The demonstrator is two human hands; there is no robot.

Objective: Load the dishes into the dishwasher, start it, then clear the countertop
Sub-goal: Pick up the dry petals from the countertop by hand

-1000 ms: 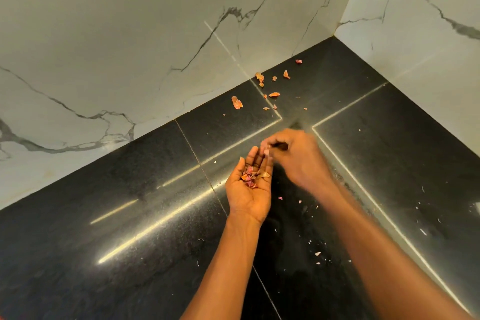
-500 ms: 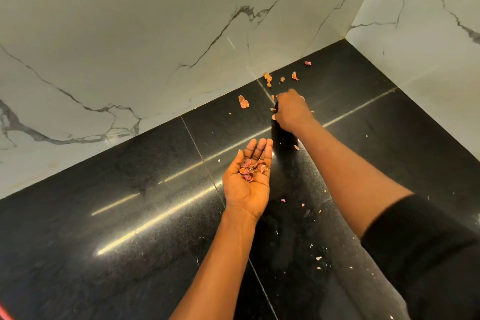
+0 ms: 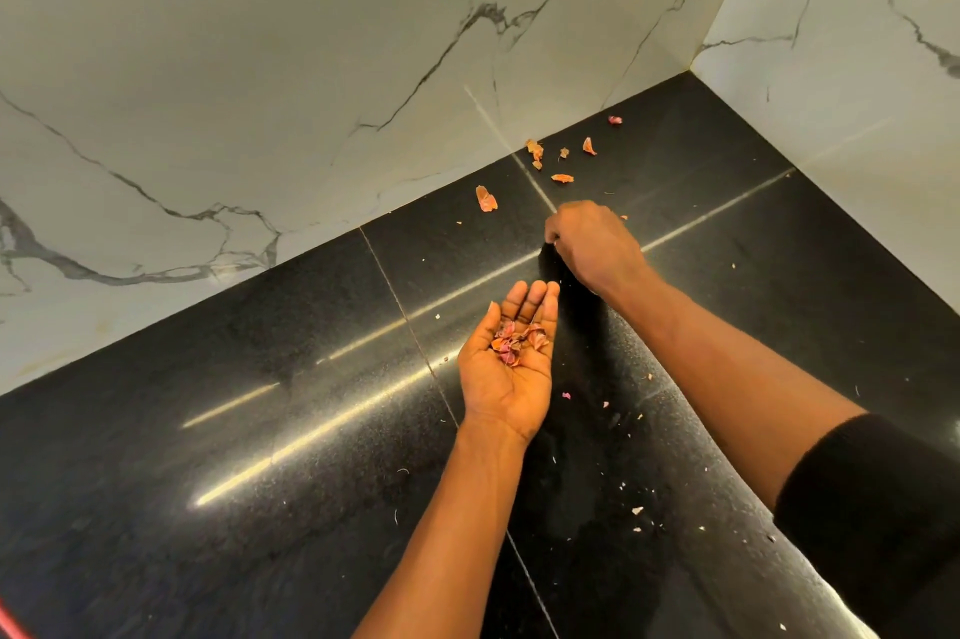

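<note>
Two pale marble walls (image 3: 260, 67) with grey veins fill the top of the frame and meet in a corner at the upper right. Below them a polished black stone table (image 3: 208, 482) runs from the lower left up into that corner, with thin joint lines and streaks of reflected light crossing it.

Both forearms reach up from the bottom edge, the right one in a black sleeve (image 3: 872, 508).

The left grip (image 3: 506, 378) sits at mid-frame, palm up with fingers straight and together. It works as a tray for a small heap of pink and orange peel scraps (image 3: 517, 339). The right grip (image 3: 592, 243) is just above and to the right of it, low over the table with its back to the camera and fingers curled under. Whether it pinches a scrap cannot be told.

The loose peels (image 3: 562, 178) lie scattered near the foot of the wall, up-frame from the right grip and slightly left. The largest flake (image 3: 485, 198) sits furthest left, with its long axis roughly up-and-down in the frame. One small piece (image 3: 615, 119) lies furthest toward the corner. The right grip is clearly nearer all of them than the left, so picking probably falls to it, each scrap being carried down-frame to the waiting palm.

Pale crumbs (image 3: 637, 510) speckle the table at lower right, so clearing looks only partly done.
</note>
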